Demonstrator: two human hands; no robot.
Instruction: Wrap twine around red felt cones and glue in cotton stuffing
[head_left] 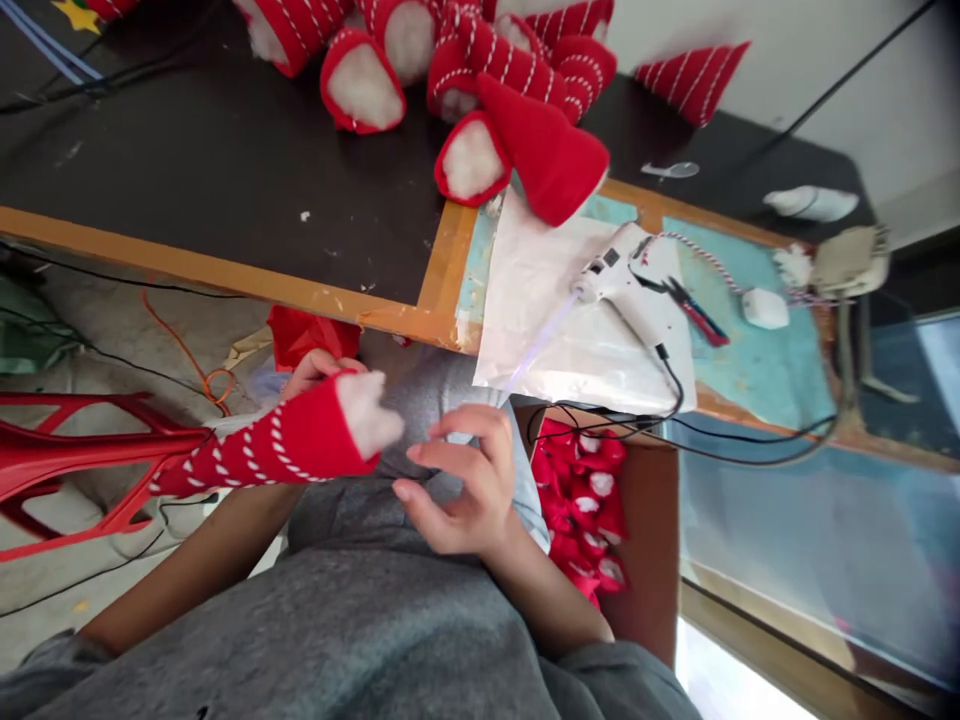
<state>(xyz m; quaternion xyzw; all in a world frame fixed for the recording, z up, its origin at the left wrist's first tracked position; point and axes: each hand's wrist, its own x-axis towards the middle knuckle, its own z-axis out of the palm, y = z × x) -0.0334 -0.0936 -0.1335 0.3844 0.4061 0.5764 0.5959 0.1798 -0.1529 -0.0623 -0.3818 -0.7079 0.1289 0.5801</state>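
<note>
A red cone-shaped hat with rows of white stitching (292, 435) lies sideways over my lap, its tip toward the left. White stuffing (367, 412) bulges from its wide end. My left hand (319, 368) grips the hat from its far side, most of the fingers hidden behind the cloth. To the right of the stuffing, my right hand (465, 480) is apart from it, fingers spread and slightly curled, with nothing in them.
More stuffed red cones (367, 85) are heaped at the table's back. A white glue gun (630, 280) rests on a pale sheet (525, 290), beside pliers (701, 315). Below right, a cardboard box (649, 540) holds several red stuffed pieces. A red plastic chair (90, 440) stands left.
</note>
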